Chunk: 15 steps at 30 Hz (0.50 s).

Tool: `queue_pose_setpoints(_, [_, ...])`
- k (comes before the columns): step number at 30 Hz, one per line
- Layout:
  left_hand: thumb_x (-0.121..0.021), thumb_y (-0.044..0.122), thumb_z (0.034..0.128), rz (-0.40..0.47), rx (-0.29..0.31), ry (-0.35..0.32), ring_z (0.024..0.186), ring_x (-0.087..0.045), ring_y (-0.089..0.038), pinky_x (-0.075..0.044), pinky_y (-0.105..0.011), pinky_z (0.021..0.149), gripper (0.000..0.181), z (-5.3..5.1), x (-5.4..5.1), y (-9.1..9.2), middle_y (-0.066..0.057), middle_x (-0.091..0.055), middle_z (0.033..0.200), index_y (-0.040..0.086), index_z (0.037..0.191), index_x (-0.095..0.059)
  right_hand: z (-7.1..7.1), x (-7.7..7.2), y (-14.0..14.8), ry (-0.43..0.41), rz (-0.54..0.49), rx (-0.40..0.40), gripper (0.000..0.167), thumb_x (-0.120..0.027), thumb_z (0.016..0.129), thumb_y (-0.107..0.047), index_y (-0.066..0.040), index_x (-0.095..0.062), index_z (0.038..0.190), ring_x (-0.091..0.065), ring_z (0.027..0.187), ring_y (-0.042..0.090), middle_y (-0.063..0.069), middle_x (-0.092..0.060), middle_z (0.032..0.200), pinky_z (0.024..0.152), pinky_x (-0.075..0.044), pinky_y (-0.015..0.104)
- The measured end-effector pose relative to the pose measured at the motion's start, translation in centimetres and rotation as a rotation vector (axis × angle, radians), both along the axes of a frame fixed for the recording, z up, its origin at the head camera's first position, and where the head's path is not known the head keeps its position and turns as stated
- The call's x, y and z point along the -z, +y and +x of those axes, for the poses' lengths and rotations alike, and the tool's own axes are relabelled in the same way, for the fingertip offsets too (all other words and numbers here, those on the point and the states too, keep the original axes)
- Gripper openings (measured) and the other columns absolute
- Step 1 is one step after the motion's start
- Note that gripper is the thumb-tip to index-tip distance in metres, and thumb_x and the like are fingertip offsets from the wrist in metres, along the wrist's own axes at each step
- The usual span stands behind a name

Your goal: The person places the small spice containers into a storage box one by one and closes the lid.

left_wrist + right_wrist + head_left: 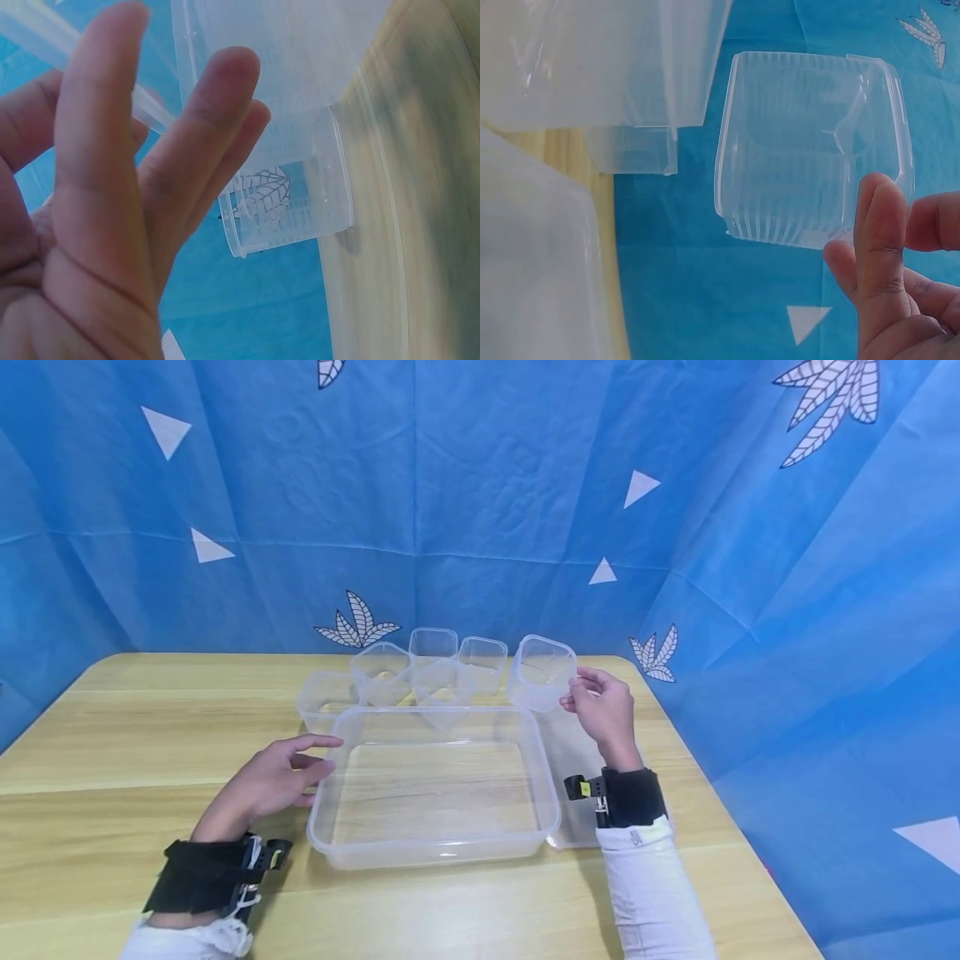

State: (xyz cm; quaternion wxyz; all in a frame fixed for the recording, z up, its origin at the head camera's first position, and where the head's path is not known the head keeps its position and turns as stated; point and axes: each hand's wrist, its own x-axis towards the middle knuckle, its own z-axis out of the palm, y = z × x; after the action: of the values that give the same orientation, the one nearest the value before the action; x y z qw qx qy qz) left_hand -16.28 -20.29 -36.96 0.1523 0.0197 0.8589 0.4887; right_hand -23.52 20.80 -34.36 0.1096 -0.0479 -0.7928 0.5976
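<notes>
My right hand point(602, 706) pinches the right rim of a small clear square container point(543, 672) at the back right. In the right wrist view this small container point(802, 150) is tilted, with thumb and fingers at its edge. A large clear rectangular tub point(435, 852) stands in the middle of the table. At the tub's left rim is my left hand point(273, 777), its fingers loosely extended. The left wrist view shows the left hand point(112, 187) with fairly straight fingers close to the rim; firm contact cannot be made out.
Several other small clear containers point(482, 664) stand close together behind the tub. A flat translucent lid point(573, 831) lies to the tub's right, partly beneath the right forearm. The wooden table point(150, 735) ends at a blue patterned curtain point(487, 485).
</notes>
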Motion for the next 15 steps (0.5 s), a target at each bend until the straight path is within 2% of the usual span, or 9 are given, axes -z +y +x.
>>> queue_pose_setpoints(8, [-0.056,0.020,0.1000,0.000,0.003,0.032,0.093,-0.064,-0.027,-0.057,-0.035,0.074,0.044,-0.15,0.10,0.22,-0.025,-0.055,0.123,0.004,0.141,-0.049,0.41,-0.44,-0.09,0.019,-0.008,-0.015,0.036,-0.056,0.098,-0.012,0.002,-0.056,0.131,-0.068,0.072,0.011,0.020,-0.063,0.113,0.072,-0.056,0.024])
queue_pose_setpoints(15, [-0.056,0.021,0.1000,-0.002,-0.013,0.037,0.094,-0.065,-0.028,-0.057,-0.036,0.074,0.045,-0.22,0.29,0.32,-0.026,-0.054,0.124,0.005,0.141,-0.049,0.87,-0.84,-0.42,0.021,0.021,-0.042,0.037,-0.055,0.098,-0.011,0.001,-0.055,0.133,-0.067,0.073,0.012,0.018,-0.062,0.114,0.072,-0.056,0.025])
